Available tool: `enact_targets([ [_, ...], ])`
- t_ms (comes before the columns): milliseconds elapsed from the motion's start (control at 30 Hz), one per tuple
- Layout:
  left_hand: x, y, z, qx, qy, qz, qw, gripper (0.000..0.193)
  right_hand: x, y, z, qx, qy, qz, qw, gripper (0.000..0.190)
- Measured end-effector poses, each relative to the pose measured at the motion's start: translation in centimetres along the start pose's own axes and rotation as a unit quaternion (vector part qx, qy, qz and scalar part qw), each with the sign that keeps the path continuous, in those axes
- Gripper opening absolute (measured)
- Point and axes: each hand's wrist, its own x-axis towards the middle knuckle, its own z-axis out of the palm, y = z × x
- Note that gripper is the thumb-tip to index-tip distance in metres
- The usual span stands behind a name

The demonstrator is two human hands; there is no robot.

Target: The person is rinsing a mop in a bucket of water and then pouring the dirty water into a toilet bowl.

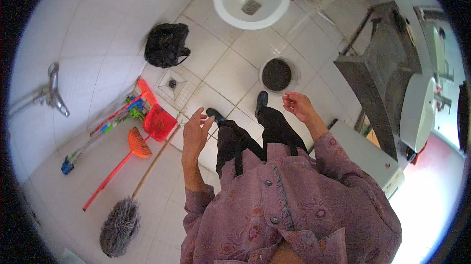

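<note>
My left hand (196, 130) hangs in the air left of my legs with its fingers apart, and it holds nothing. Off to the right, my right hand (298, 106) is raised with loosely bent fingers and nothing visible in it. Just beyond that hand a round white bucket (296, 76) stands on the tiles, its inside looking dark. My dark shoes (261, 102) point towards the bucket and a white toilet bowl (253, 18). Nearest to my left hand are a red dustpan (160, 123) and the wooden handle (156, 161) of a grey mop (120, 227).
Left of the floor drain's (172, 83) far side sits a black bag (166, 45) by the wall. An orange broom (139, 143) and other long-handled tools lean at left, below a metal tap (55, 91). At right are a white washbasin (415, 111), dark counter (382, 54) and white cabinet (362, 153).
</note>
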Motion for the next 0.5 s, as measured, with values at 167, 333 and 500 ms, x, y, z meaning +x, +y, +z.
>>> enact_targets([
  [167, 4.3, 5.7, 3.3, -0.060, -0.063, 0.054, 0.995, 0.045, 0.4, -0.7, -5.5, 0.068, 0.011, -0.038, 0.997, 0.026],
  [333, 7.1, 7.4, 4.8, -0.540, -0.159, -0.005, 0.826, 0.064, 1.1, -0.7, -4.8, 0.177, 0.001, -0.039, 0.984, 0.032],
  [500, 10.4, 7.0, 5.0, -0.727, -0.227, -0.100, 0.641, 0.073, 1.8, -1.2, -1.7, 0.272, -0.022, -0.049, 0.961, 0.044],
])
